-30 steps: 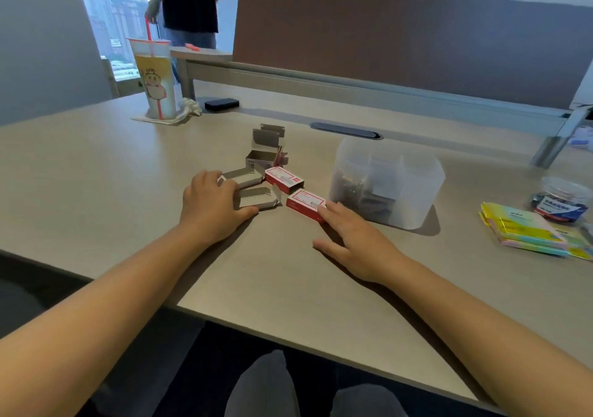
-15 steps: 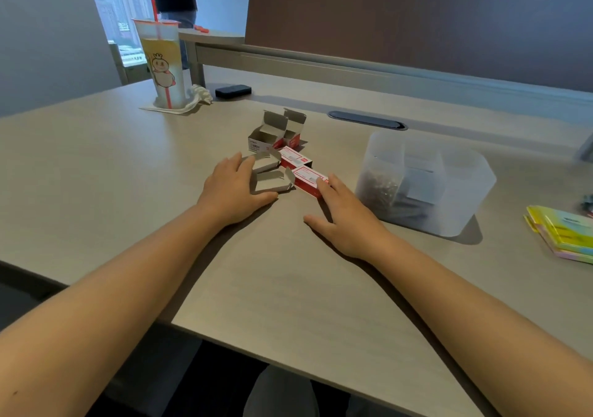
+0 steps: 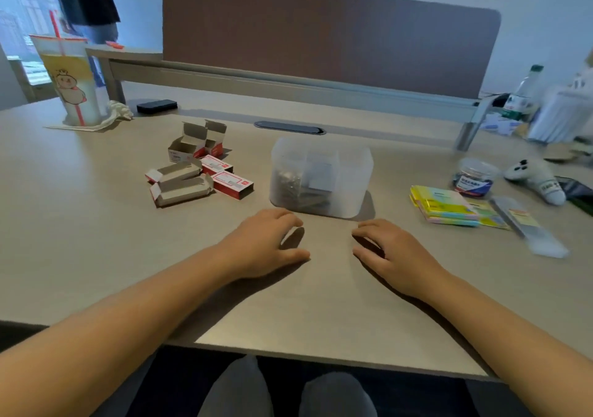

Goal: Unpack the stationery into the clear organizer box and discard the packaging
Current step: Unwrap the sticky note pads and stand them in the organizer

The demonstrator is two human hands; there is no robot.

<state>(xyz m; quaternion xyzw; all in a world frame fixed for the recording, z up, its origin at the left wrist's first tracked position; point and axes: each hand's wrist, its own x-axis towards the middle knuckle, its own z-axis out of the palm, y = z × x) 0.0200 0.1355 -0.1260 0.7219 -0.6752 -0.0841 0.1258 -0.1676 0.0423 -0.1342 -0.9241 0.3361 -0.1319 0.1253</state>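
Note:
The clear organizer box [image 3: 348,166] stands mid-table with metal stationery inside. Left of it lie two shut red staple boxes [image 3: 231,184] and several opened empty cartons [image 3: 181,189], two of them upright [image 3: 189,147]. My left hand [image 3: 266,245] rests on the table just in front of the organizer, fingers curled and apart, holding nothing. My right hand [image 3: 394,253] rests beside it to the right, also empty, fingers loosely spread. Sticky note packs [image 3: 444,206] and a round clip tub [image 3: 475,177] lie at the right.
A tall drink cup with a red straw [image 3: 69,80] stands far left beside a black case [image 3: 157,106]. A clear packet [image 3: 526,224], a white toy [image 3: 536,177] and a bottle [image 3: 523,92] are at the right. A person stands beyond the desk divider [image 3: 321,38].
Both hands left the staple boxes and drew back right to the spot in front of the organizer. The view swung right, showing the right side of the table.

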